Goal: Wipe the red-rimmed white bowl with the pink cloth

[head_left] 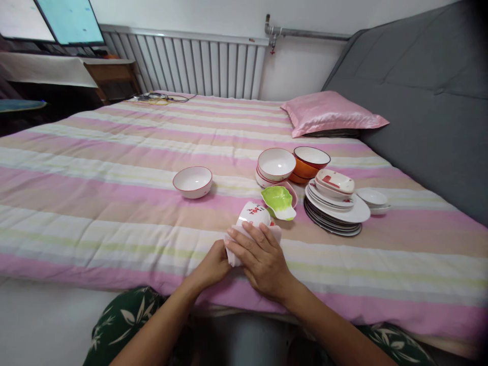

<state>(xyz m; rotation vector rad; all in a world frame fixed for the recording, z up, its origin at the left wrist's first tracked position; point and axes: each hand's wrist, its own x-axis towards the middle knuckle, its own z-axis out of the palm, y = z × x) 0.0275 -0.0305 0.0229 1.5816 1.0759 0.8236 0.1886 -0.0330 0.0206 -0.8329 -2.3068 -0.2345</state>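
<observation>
Grip: I hold a white dish between my two hands, with a pale pink cloth over its near side, just above the bed's near edge
Left hand: curled in closely at the left edge of the dish and cloth, most of its fingers hidden
Right hand: laid across the cloth, fingers nearly straight and slightly apart, pressing it to the dish
White dish: glossy, with a rounded far edge, small red lettering and marks on the side facing up, and a patch of red at the right; the lettering is too small to read, and cloth and fingers hide the full shape
Just beyond: a bright green leaf-shaped dish, paler toward its tip, resting partly over a pink dish
Bowls: one red-rimmed white bowl alone to the left; stacked white bowls ahead, orange bowls behind them
Plates: white over dark in a stack to the right, with squarish red-patterned dishes on top
Farther out: striped bedcover, satiny pink pillow, grey headboard, white radiator
</observation>
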